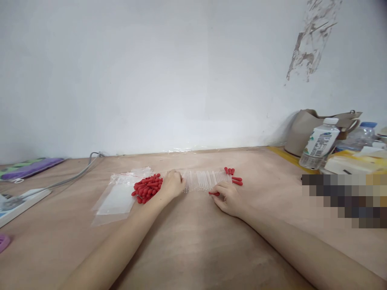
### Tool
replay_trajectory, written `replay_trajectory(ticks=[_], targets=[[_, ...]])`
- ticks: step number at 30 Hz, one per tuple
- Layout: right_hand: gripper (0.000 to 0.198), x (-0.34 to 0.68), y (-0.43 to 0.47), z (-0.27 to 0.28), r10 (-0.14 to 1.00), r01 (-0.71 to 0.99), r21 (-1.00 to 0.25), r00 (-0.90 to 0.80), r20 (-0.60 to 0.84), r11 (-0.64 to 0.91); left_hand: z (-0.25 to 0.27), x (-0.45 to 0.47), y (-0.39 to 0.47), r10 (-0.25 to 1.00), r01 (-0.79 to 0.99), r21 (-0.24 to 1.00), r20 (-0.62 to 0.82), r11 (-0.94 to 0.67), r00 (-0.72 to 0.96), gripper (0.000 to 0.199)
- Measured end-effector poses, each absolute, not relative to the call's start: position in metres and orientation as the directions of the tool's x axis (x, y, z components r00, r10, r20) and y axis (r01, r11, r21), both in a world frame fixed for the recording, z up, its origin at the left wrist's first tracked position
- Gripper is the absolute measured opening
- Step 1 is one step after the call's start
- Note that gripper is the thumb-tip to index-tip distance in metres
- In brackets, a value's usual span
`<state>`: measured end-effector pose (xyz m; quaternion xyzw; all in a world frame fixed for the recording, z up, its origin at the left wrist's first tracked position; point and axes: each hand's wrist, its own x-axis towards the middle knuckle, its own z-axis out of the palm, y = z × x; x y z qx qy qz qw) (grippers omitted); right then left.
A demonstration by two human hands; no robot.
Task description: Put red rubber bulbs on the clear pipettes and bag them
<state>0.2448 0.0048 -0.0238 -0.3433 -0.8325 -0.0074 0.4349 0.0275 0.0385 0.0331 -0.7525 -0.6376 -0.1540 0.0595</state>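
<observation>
My right hand [229, 200] is closed in a pinch on a red rubber bulb [213, 193], just in front of a row of thin clear tubes [198, 180] lying side by side on the table. At the left end of that row, my left hand [173, 183] has its fingers curled together. A speck of red shows by its fingertips, but what they hold is mostly hidden. Just left of this hand lies a heap of red rubber bulbs [147, 187], partly on clear plastic bags [116, 199]. Several more red bulbs [237, 181] lie at the right end of the row.
On the right stand a plastic bottle [320, 143], a beige bag [302, 129] and a yellow-white packet [350, 163]. A grey cable [75, 177] crosses the left side toward a white power strip [27, 205]. A purple pouch [33, 168] lies at the far left, near the wall.
</observation>
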Motion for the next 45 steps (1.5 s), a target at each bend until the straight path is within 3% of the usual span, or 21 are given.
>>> replay_trajectory(ticks=[4,7,12,32,45], targets=[[0.013,0.244,0.003,-0.022,0.608,0.574,-0.346,-0.360,0.708,0.743,0.021,0.021,0.003,0.740,0.779,0.124,0.431,-0.615,0.516,0.017],[0.003,0.244,0.001,-0.021,0.622,0.554,-0.373,-0.370,0.690,0.744,0.007,0.014,-0.010,0.672,0.671,0.200,0.465,-0.714,0.576,0.018],[0.022,0.241,-0.003,-0.019,0.607,0.529,-0.360,-0.424,0.673,0.769,-0.006,0.009,-0.008,0.649,0.623,0.269,0.547,-0.734,0.529,0.019],[0.021,0.234,-0.013,-0.014,0.568,0.405,-0.405,-0.486,0.664,0.820,-0.005,0.010,-0.012,0.592,0.580,0.221,0.548,-0.784,0.591,0.024],[0.018,0.235,-0.012,-0.016,0.538,0.412,-0.363,-0.480,0.693,0.836,-0.010,0.014,-0.013,0.473,0.466,0.180,0.597,-0.866,0.648,0.030]])
